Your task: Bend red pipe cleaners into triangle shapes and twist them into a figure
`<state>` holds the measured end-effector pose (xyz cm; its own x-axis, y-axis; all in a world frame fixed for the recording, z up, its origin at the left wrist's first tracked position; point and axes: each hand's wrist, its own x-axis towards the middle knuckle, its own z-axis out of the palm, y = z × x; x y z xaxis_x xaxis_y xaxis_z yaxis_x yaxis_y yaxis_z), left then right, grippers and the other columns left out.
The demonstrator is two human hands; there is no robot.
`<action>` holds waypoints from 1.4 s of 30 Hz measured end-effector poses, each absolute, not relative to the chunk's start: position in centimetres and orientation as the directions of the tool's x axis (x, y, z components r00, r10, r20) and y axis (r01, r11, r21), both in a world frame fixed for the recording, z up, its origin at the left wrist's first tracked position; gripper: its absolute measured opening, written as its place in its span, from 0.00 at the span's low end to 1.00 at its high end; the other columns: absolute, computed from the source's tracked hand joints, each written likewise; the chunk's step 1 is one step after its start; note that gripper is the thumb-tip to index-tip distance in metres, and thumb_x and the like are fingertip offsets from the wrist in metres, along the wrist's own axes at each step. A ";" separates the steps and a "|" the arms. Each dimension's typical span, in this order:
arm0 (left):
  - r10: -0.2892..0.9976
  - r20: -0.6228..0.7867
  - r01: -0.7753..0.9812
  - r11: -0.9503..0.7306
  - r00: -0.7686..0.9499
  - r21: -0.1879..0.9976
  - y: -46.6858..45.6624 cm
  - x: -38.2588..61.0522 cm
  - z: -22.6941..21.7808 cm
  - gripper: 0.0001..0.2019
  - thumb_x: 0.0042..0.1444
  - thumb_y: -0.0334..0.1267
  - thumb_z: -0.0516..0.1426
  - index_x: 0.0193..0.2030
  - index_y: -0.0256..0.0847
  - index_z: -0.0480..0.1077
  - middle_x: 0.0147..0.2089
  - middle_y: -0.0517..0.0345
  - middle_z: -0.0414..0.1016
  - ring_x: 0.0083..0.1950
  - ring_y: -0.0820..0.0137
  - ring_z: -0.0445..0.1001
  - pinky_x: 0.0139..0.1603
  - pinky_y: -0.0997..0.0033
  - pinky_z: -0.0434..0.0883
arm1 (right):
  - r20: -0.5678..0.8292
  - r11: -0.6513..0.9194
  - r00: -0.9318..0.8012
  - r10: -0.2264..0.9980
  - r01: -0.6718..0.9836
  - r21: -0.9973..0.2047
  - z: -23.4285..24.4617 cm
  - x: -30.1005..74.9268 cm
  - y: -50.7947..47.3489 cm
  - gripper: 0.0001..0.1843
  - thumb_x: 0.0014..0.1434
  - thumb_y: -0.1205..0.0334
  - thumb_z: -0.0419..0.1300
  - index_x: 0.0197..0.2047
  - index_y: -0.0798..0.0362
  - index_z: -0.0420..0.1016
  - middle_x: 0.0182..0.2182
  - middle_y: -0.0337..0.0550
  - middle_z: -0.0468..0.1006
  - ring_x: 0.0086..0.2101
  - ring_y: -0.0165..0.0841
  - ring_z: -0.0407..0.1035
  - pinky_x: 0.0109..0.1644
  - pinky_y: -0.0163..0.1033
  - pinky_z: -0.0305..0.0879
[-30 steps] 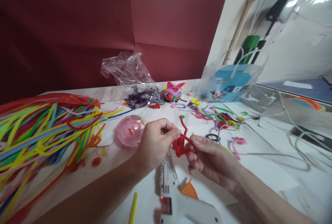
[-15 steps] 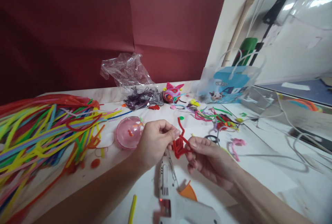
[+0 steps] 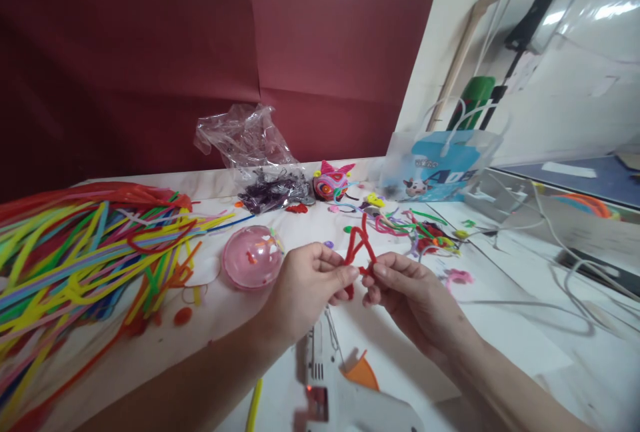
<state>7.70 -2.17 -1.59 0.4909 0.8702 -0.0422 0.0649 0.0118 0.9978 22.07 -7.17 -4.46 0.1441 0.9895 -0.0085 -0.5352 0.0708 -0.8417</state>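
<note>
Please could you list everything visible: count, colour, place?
stem: at least one, red, centre
glue gun: one, white, bottom
piece: one, orange, bottom
stick: one, yellow, bottom
strips: many, multicoloured, left
dome: one, pink, left
plastic bag: one, clear, back
bundle: one, purple, back
figure: one, mainly pink, back
carrier bag: one, blue, back right
scraps: many, mixed, right
cables: several, pale, right
backdrop: one, maroon, behind
tabletop: count unclear, white, below
left hand: one, bare, centre
right hand: one, bare, centre

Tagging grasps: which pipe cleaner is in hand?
The bent red pipe cleaner, held between the left hand and right hand; those in the pile lie on the table, untouched.
</note>
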 end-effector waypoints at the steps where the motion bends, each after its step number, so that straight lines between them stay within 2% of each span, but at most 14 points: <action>1: 0.864 -0.044 0.072 0.009 0.502 0.997 -2.3 7.8 -1.6 0.08 0.45 0.36 0.59 0.27 0.35 0.65 0.20 0.60 0.70 0.21 0.77 0.68 0.22 0.78 0.65 | -0.008 0.069 0.142 0.990 -0.528 -0.847 -4.4 22.0 -7.2 0.08 0.41 0.63 0.69 0.23 0.57 0.75 0.19 0.42 0.78 0.17 0.26 0.68 0.25 0.31 0.68; 6: 0.845 -0.055 0.117 -0.009 0.533 0.993 -2.6 7.8 -1.8 0.08 0.49 0.34 0.55 0.22 0.34 0.66 0.20 0.59 0.70 0.20 0.77 0.68 0.22 0.78 0.66 | -0.013 0.042 0.104 0.995 -0.514 -0.857 -4.5 21.8 -7.6 0.09 0.42 0.62 0.69 0.22 0.57 0.74 0.18 0.41 0.77 0.17 0.25 0.68 0.24 0.31 0.66; 12: 0.801 -0.052 0.154 -0.051 0.596 0.987 -2.2 7.5 -2.1 0.11 0.51 0.36 0.53 0.20 0.35 0.64 0.19 0.61 0.67 0.16 0.80 0.65 0.16 0.81 0.61 | -0.039 0.017 0.101 0.994 -0.500 -0.866 -4.6 21.6 -7.6 0.10 0.43 0.61 0.68 0.22 0.57 0.72 0.17 0.39 0.75 0.17 0.25 0.67 0.23 0.30 0.64; 15: 0.802 -0.092 0.152 0.002 0.590 0.988 -2.1 7.5 -2.0 0.11 0.50 0.35 0.52 0.19 0.36 0.62 0.17 0.62 0.66 0.14 0.79 0.63 0.15 0.81 0.59 | -0.019 0.049 0.129 0.991 -0.503 -0.863 -4.6 21.5 -7.6 0.10 0.43 0.61 0.68 0.29 0.53 0.73 0.18 0.35 0.74 0.17 0.25 0.66 0.22 0.31 0.65; 17: 0.799 -0.098 0.154 0.006 0.593 0.988 -2.2 7.5 -1.8 0.11 0.50 0.36 0.52 0.19 0.36 0.62 0.17 0.62 0.66 0.14 0.79 0.63 0.15 0.81 0.59 | -0.013 0.044 0.112 0.994 -0.492 -0.870 -4.5 21.5 -7.6 0.13 0.43 0.62 0.68 0.34 0.52 0.73 0.20 0.35 0.75 0.18 0.25 0.66 0.24 0.32 0.66; 22: 0.820 -0.064 0.168 -0.039 0.569 0.985 -2.4 7.4 -1.4 0.10 0.50 0.35 0.53 0.20 0.36 0.61 0.17 0.62 0.66 0.14 0.80 0.63 0.15 0.81 0.59 | -0.019 0.003 0.041 0.999 -0.482 -0.876 -4.5 21.8 -7.6 0.08 0.44 0.63 0.68 0.25 0.57 0.75 0.22 0.41 0.77 0.19 0.25 0.69 0.26 0.31 0.67; 27: 0.820 -0.029 0.190 -0.098 0.572 0.977 -2.5 7.4 -1.4 0.09 0.49 0.35 0.52 0.21 0.36 0.62 0.18 0.62 0.66 0.15 0.79 0.63 0.16 0.81 0.59 | -0.056 -0.039 0.017 0.998 -0.517 -0.855 -4.6 21.8 -7.6 0.07 0.43 0.64 0.68 0.24 0.58 0.75 0.21 0.41 0.77 0.19 0.25 0.69 0.25 0.30 0.67; 33: 0.828 0.055 0.205 -0.203 0.559 0.958 -2.5 7.2 -2.0 0.10 0.51 0.36 0.51 0.20 0.38 0.61 0.18 0.63 0.64 0.17 0.79 0.62 0.17 0.80 0.60 | -0.061 0.002 0.105 0.993 -0.520 -0.854 -4.7 21.5 -7.7 0.09 0.42 0.64 0.69 0.21 0.58 0.73 0.19 0.41 0.77 0.17 0.25 0.68 0.24 0.30 0.66; 36: 0.828 0.106 0.173 -0.237 0.550 0.956 -2.5 7.3 -2.4 0.09 0.51 0.37 0.52 0.22 0.38 0.63 0.19 0.62 0.67 0.19 0.78 0.64 0.19 0.79 0.62 | -0.048 0.032 0.145 0.988 -0.503 -0.863 -4.8 21.3 -7.7 0.10 0.42 0.63 0.69 0.20 0.58 0.73 0.18 0.41 0.76 0.17 0.26 0.68 0.24 0.31 0.66; 38: 0.830 0.114 0.112 -0.207 0.547 0.972 -2.6 7.5 -2.6 0.05 0.48 0.37 0.56 0.28 0.37 0.66 0.23 0.61 0.70 0.22 0.76 0.68 0.23 0.78 0.65 | -0.043 0.044 0.160 0.986 -0.501 -0.864 -4.7 21.3 -7.7 0.10 0.42 0.63 0.69 0.19 0.58 0.73 0.18 0.40 0.76 0.17 0.25 0.67 0.24 0.31 0.65; 40: 0.823 0.119 0.022 -0.157 0.555 0.987 -2.8 7.7 -2.7 0.08 0.45 0.36 0.59 0.34 0.38 0.68 0.26 0.59 0.73 0.26 0.74 0.72 0.28 0.75 0.68 | -0.036 0.055 0.170 0.985 -0.501 -0.864 -4.7 21.3 -7.7 0.10 0.42 0.62 0.69 0.19 0.58 0.73 0.17 0.40 0.75 0.17 0.25 0.67 0.24 0.30 0.65; 42: 0.817 0.124 -0.051 -0.115 0.563 0.992 -3.0 8.0 -2.6 0.08 0.45 0.34 0.59 0.34 0.37 0.68 0.27 0.58 0.74 0.29 0.73 0.73 0.31 0.75 0.69 | -0.029 0.064 0.175 0.984 -0.501 -0.863 -4.6 21.3 -7.8 0.11 0.42 0.62 0.69 0.19 0.58 0.72 0.16 0.40 0.74 0.17 0.25 0.66 0.24 0.31 0.65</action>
<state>7.95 -3.01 -2.63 0.5629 0.8172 0.1235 -0.0513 -0.1146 0.9921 21.33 -7.75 -4.60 0.1749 0.9842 -0.0287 -0.5006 0.0638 -0.8633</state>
